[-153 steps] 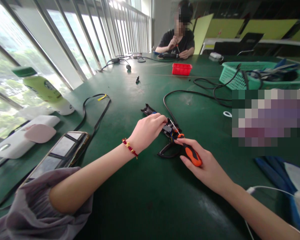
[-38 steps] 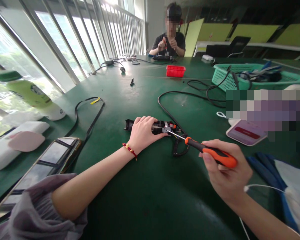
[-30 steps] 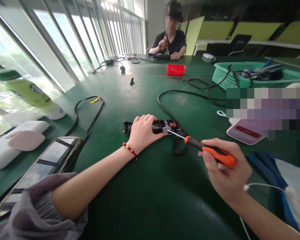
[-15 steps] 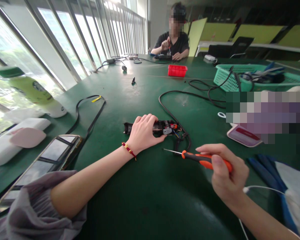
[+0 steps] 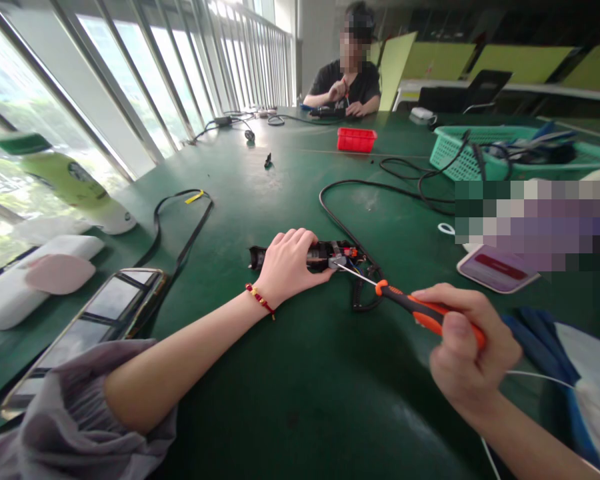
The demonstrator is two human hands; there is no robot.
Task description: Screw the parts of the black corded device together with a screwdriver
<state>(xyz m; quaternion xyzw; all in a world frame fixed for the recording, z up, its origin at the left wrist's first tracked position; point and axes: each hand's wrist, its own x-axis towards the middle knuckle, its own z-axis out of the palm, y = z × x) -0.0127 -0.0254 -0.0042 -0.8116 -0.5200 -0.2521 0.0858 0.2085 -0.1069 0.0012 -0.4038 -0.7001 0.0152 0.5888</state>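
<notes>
My left hand [image 5: 290,263] is wrapped over the middle of an opened black corded device [image 5: 320,253], pressing it against the green table [image 5: 300,360]. Coloured wires and a small grey part [image 5: 337,261] show at the device's right end. In my right hand [image 5: 473,360] is an orange-and-black screwdriver [image 5: 420,308], its thin shaft pointing left. The screwdriver's tip meets or nearly meets the grey part, beside my left thumb. My left palm hides the device's middle.
A black cable [image 5: 330,193] curves from the device towards a green basket [image 5: 460,157]. Further back are a red bin [image 5: 357,140] and a seated person [image 5: 347,83] with a tool. On the left are a phone [image 5: 87,333] and a bottle [image 5: 70,180]; another phone [image 5: 497,268] lies right.
My right hand has tilted the screwdriver, bringing its tip up from the table in front of the device onto or beside the grey part. My left hand keeps its hold.
</notes>
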